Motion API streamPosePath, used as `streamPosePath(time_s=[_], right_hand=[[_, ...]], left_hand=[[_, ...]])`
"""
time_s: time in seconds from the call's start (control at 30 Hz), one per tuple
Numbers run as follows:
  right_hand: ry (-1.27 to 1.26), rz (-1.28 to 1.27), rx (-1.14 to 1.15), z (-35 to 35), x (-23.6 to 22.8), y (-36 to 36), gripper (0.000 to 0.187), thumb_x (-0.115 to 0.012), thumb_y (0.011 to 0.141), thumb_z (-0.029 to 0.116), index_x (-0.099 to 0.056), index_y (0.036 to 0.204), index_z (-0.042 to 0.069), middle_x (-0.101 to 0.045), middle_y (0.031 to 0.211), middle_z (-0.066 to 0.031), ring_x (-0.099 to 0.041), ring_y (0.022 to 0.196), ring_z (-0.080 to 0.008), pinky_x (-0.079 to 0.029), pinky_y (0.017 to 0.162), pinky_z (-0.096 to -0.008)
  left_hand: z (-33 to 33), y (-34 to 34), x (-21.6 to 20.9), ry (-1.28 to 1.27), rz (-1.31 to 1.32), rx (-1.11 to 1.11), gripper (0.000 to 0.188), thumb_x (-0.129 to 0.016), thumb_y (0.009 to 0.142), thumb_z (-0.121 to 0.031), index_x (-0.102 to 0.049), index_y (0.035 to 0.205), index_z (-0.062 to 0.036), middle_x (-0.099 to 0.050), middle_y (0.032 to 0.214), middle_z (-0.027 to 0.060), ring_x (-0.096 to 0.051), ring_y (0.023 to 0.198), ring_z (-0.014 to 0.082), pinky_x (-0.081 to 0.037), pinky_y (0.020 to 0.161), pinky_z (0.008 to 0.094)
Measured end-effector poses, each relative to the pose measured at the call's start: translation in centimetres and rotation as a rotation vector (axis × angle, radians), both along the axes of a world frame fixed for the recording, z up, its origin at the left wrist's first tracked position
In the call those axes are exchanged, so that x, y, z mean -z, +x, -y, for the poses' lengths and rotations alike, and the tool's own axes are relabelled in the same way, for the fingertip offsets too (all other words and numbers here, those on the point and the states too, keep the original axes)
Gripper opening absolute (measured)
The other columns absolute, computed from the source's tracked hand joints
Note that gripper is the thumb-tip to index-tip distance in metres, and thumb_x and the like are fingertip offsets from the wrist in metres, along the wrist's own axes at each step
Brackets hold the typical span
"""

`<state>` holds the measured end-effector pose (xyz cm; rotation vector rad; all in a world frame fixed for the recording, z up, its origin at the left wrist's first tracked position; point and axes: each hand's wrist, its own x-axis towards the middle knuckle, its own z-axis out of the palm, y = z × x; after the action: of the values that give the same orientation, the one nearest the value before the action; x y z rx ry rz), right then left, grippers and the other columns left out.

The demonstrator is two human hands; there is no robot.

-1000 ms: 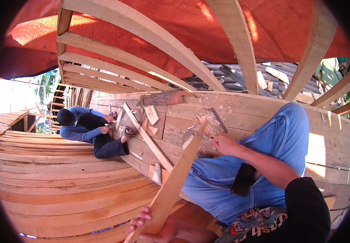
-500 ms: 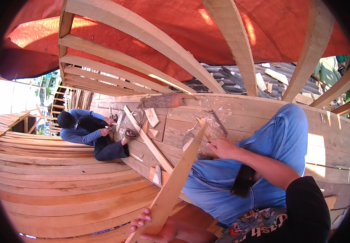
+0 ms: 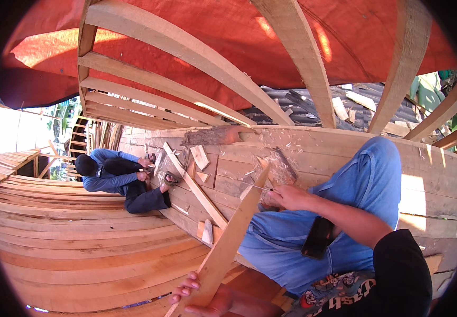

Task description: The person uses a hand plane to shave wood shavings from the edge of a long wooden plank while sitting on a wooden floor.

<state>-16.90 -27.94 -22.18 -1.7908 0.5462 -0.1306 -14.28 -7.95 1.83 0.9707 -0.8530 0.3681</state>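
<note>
Hull planking (image 3: 80, 248): curved boards laid edge to edge fill the lower left; a flatter run of boards (image 3: 344, 153) crosses the middle, strewn with pale shavings and offcuts.
Ribs (image 3: 196, 58): bent timber frames arch overhead beneath a red tarpaulin (image 3: 228, 31).
Second person (image 3: 114, 177): crouched on the planking at left in dark blue clothes, well apart from the wearer and busy with something low; what it is cannot be made out.
Wearer's leg (image 3: 355, 195): knee raised, in blue jeans, just beside the work.
Wooden slat (image 3: 228, 238): long and narrow, running from the lower middle up to the board run, its far tip near the right hand.
Left hand (image 3: 199, 293): closed round the near end of the slat, fingertips showing on its left edge.
Right hand (image 3: 286, 196): curled shut at the far end of the slat; it appears to grip a small tool, but the tool itself is too hidden to identify.
Loose batten (image 3: 194, 185): lies diagonally on the boards, apart from both hands.
Progress: judged from the fresh shavings about the tip, trimming is under way; the slat is held free, not yet fitted anywhere.
</note>
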Motion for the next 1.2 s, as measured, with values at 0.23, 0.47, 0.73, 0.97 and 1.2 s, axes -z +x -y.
streamPosePath(time_s=[0.23, 0.47, 0.73, 0.97, 1.2], right_hand=[[0.046, 0.128, -0.097, -0.4, -3.0, -0.3, 0.048, -0.041, 0.096, 0.041, -0.062, 0.089, -0.002, -0.062, 0.077, -0.0247, -0.062, 0.075, -0.0407, -0.048, 0.067, -0.0470], [0.060, 0.068, -0.047, 0.0, -2.1, 0.0, 0.047, -0.043, 0.095, 0.038, -0.062, 0.086, -0.003, -0.061, 0.078, -0.0261, -0.062, 0.075, -0.0417, -0.048, 0.067, -0.0479], [-0.054, 0.102, -0.025, -0.7, -1.2, 0.2, 0.045, -0.043, 0.095, 0.037, -0.062, 0.085, -0.003, -0.061, 0.081, -0.0266, -0.061, 0.081, -0.0435, -0.047, 0.071, -0.0492], [-0.114, 0.069, 0.010, -0.6, -1.5, 0.1, 0.045, -0.043, 0.095, 0.038, -0.060, 0.087, -0.003, -0.062, 0.084, -0.0265, -0.061, 0.082, -0.0430, -0.047, 0.072, -0.0487], [-0.094, 0.038, 0.011, -0.8, -2.3, 0.2, 0.043, -0.045, 0.094, 0.038, -0.061, 0.087, -0.002, -0.062, 0.080, -0.0262, -0.061, 0.080, -0.0434, -0.048, 0.070, -0.0493]], left_hand=[[-0.9, 0.2, 0.2, 0.011, 0.010, 0.015, 0.026, -0.046, 0.096, -0.030, -0.041, 0.110, -0.0092, -0.045, 0.090, 0.0019, -0.047, 0.080, 0.0163, -0.039, 0.083, 0.0338], [-0.1, 0.4, -0.3, 0.020, 0.015, -0.002, 0.028, -0.047, 0.096, -0.031, -0.041, 0.111, -0.0078, -0.044, 0.090, 0.0019, -0.046, 0.080, 0.0169, -0.039, 0.084, 0.0341], [-0.7, 0.3, 0.1, -0.008, -0.019, 0.036, 0.027, -0.047, 0.096, -0.031, -0.041, 0.109, -0.0084, -0.044, 0.090, 0.0022, -0.046, 0.080, 0.0174, -0.038, 0.084, 0.0346], [-0.9, 0.4, 0.1, -0.006, -0.013, 0.021, 0.026, -0.047, 0.096, -0.030, -0.041, 0.109, -0.0087, -0.044, 0.090, 0.0020, -0.046, 0.080, 0.0172, -0.039, 0.084, 0.0346], [-0.8, 0.5, -0.1, -0.006, -0.007, -0.004, 0.026, -0.048, 0.095, -0.029, -0.041, 0.109, -0.0090, -0.045, 0.090, 0.0022, -0.046, 0.080, 0.0168, -0.039, 0.083, 0.0345]])
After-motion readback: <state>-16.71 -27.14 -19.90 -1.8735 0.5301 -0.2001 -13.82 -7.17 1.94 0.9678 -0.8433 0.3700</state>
